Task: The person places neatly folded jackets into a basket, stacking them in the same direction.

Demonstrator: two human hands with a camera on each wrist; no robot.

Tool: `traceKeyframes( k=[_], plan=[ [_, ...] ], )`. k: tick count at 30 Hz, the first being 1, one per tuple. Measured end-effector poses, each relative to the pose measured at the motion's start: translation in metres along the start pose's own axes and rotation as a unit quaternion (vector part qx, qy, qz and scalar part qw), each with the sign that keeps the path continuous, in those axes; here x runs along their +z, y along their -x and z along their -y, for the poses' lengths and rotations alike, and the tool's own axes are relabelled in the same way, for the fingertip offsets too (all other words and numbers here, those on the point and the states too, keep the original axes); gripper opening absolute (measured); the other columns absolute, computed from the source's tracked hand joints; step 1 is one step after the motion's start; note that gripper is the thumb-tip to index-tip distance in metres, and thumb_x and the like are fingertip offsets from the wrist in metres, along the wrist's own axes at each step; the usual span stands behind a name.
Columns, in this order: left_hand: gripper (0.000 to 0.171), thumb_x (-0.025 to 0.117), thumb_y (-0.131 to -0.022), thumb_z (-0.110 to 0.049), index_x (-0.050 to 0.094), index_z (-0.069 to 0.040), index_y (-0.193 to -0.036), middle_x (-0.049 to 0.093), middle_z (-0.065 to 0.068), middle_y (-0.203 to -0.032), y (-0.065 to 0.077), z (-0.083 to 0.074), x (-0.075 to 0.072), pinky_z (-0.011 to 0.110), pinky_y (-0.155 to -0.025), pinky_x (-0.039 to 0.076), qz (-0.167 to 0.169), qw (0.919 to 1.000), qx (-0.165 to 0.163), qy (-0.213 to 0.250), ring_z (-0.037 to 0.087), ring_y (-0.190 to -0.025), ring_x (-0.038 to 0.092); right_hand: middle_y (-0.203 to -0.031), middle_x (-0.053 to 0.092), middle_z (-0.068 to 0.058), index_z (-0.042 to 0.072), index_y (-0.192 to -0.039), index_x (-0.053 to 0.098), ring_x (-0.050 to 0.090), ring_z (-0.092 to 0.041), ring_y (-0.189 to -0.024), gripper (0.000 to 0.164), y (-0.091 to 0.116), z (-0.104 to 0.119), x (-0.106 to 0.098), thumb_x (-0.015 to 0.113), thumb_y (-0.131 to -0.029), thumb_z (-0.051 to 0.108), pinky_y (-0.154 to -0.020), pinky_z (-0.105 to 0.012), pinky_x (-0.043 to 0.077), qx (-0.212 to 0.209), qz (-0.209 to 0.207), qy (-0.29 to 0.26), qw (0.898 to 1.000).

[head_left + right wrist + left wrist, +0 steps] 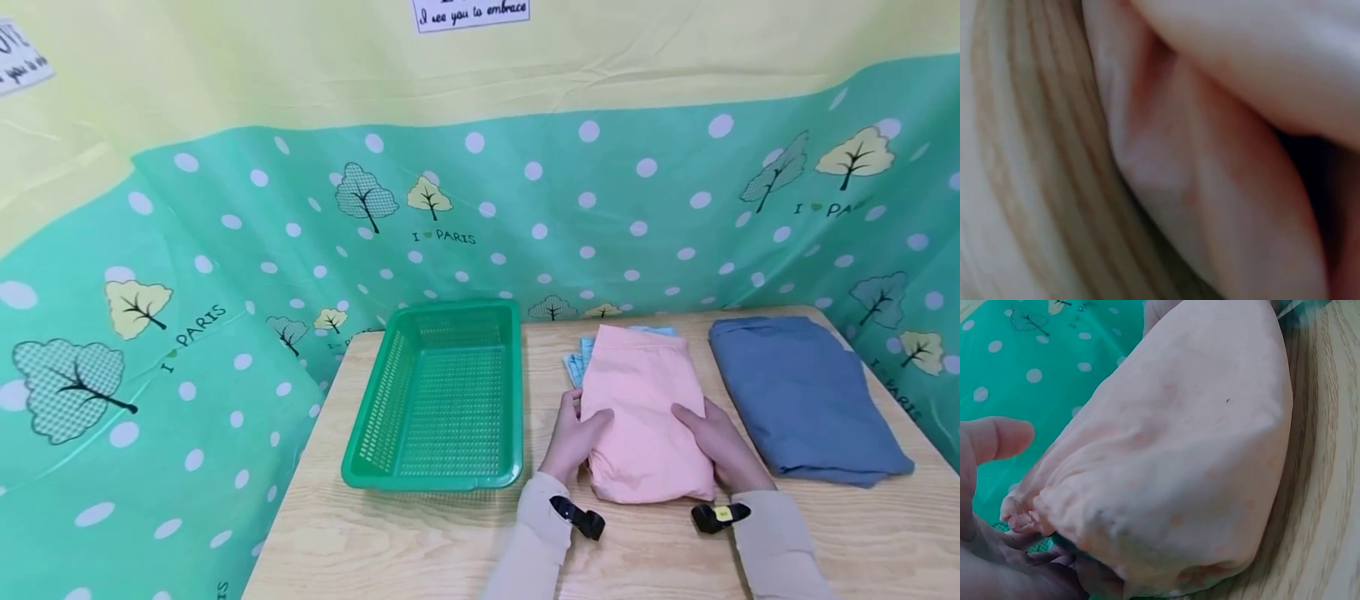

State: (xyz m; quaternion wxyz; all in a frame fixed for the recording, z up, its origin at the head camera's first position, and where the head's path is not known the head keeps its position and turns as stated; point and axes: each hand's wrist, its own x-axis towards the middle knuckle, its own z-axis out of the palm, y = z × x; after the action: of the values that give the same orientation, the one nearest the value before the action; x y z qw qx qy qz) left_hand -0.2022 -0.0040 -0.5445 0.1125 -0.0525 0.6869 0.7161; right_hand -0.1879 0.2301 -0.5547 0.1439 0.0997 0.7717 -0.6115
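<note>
A folded pink garment (pixel 645 417) lies over a light-blue folded cloth (pixel 577 367), which shows only at its far and left edges. My left hand (pixel 576 432) holds the garment's left side, with fingers reaching under it. In the left wrist view, the left thumb (pixel 1004 439) stands off to the side of the pink fabric (pixel 1197 444). On the opposite side my right hand (pixel 723 442) grips the garment, thumb on top and the other fingers mostly hidden. Close, blurred pink folds (pixel 1172 169) fill much of the right wrist view.
A green plastic basket (pixel 435 483) stands to the left on the wooden table (pixel 420 550). To the right lies a folded dark-blue garment (pixel 810 400), close to the right hand. A patterned green and yellow curtain (pixel 510 208) hangs behind and along the sides.
</note>
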Motion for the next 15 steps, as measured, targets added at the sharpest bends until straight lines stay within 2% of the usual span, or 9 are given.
traceKeyframes(
  k=[8,15],
  plan=[
    [0.05,0.073,-0.092,-0.023,0.051,-0.02,-0.137,0.061,0.007,-0.109,-0.004,0.008,-0.002,0.029,-0.075,0.054,-0.008,0.9997,-0.02,0.009,0.018,-0.088,0.064,-0.163,0.028,-0.024,0.005,-0.165,0.005,0.049,0.012,-0.103,0.087,0.002,-0.004,0.0,0.046,-0.106,0.053,-0.085,-0.013,0.047,-0.008,0.011,-0.001,1.0],
    [0.05,0.071,-0.094,-0.02,0.049,-0.019,-0.138,0.07,0.008,-0.112,-0.01,0.01,-0.006,0.029,-0.078,0.056,0.01,0.9986,-0.016,0.049,0.017,-0.091,0.069,-0.162,0.029,-0.025,0.004,-0.164,0.005,0.05,0.015,-0.1,0.087,0.002,-0.005,-0.001,0.047,-0.105,0.052,-0.085,-0.012,0.047,-0.015,0.012,-0.008,1.0]
  ],
)
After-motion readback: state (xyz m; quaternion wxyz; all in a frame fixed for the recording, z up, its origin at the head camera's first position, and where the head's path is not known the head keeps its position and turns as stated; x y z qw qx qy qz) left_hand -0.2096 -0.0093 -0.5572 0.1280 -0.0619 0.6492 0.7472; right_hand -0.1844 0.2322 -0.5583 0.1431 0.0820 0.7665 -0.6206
